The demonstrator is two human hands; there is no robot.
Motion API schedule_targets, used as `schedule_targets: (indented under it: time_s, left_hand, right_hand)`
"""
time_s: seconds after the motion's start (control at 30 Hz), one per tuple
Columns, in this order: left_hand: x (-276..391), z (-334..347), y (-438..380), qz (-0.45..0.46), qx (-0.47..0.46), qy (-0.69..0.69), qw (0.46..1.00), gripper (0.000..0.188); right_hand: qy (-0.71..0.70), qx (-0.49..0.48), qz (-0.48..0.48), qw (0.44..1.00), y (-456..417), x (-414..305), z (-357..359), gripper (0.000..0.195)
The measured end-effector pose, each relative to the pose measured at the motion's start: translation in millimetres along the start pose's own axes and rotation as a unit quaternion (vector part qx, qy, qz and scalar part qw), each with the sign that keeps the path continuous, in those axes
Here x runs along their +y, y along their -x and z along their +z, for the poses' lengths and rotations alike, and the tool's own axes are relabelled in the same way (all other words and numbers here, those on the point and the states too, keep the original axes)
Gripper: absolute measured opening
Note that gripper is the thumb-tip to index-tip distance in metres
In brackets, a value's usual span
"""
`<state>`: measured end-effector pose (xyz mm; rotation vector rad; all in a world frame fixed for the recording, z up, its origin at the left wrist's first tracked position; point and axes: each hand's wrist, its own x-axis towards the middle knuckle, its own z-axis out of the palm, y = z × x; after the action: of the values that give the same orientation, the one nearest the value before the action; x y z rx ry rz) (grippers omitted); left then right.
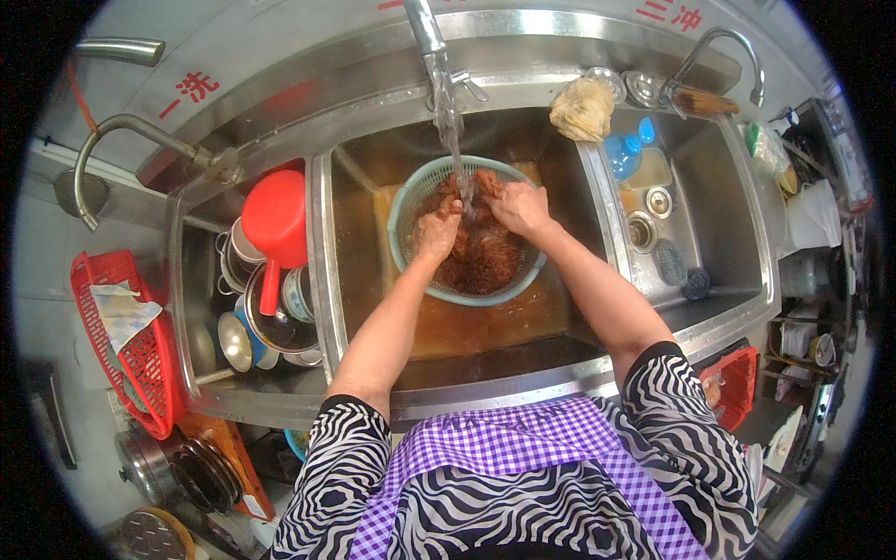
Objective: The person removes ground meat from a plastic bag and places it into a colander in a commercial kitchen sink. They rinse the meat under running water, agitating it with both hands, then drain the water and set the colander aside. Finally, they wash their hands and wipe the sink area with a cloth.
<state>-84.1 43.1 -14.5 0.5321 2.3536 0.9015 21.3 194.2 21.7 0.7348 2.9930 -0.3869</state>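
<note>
A pale green plastic colander [396,238] sits in brownish water in the middle basin of a steel sink [462,390]. Wet reddish-brown stringy food [490,262], its exact kind unclear, lies inside. Water from the centre tap [425,28] falls between my hands. My left hand [437,231] is at the left of the colander, fingers curled on a reddish-brown piece. My right hand [516,204] is at the upper right, its fingers closed on another reddish-brown piece. Water and food partly hide the fingertips of both hands.
The left basin holds a red plastic ladle [274,210], a pot lid and bowls. A yellowish cloth [582,110] lies on the right divider. Beyond it are a blue bottle [622,155], a drain strainer and scouring pads [672,262]. A red basket [129,336] hangs left of the sink.
</note>
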Motion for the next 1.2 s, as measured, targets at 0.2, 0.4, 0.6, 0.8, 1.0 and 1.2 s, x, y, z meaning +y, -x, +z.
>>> schedule_targets:
  time_s: [0.2,0.4,0.6,0.8,1.0,1.2]
  left_hand:
    - [3,8,51,0.069,-0.165,-0.318,0.931,0.099]
    - [-23,67,15,0.046,-0.133,-0.048,0.989,0.060]
    - [8,-11,-3,0.116,-0.188,-0.090,0.971,0.056]
    - [19,-11,7,0.222,-0.165,0.076,0.958,0.059]
    - [-37,10,-10,0.122,-0.002,-0.126,0.985,0.020]
    - [2,-14,14,-0.031,-0.044,-0.227,0.972,0.091]
  right_hand:
    - [0.084,-0.278,-0.032,0.956,38,-7,52,0.085]
    - [-0.189,-0.080,0.046,0.978,36,-8,94,0.055]
    - [-0.306,0.010,0.038,0.951,9,2,31,0.029]
    - [-0.370,0.037,-0.097,0.923,13,-17,1,0.029]
    - [-0.473,0.028,-0.030,0.880,10,-4,-36,0.029]
    - [0.019,-0.244,-0.065,0.968,-3,22,14,0.101]
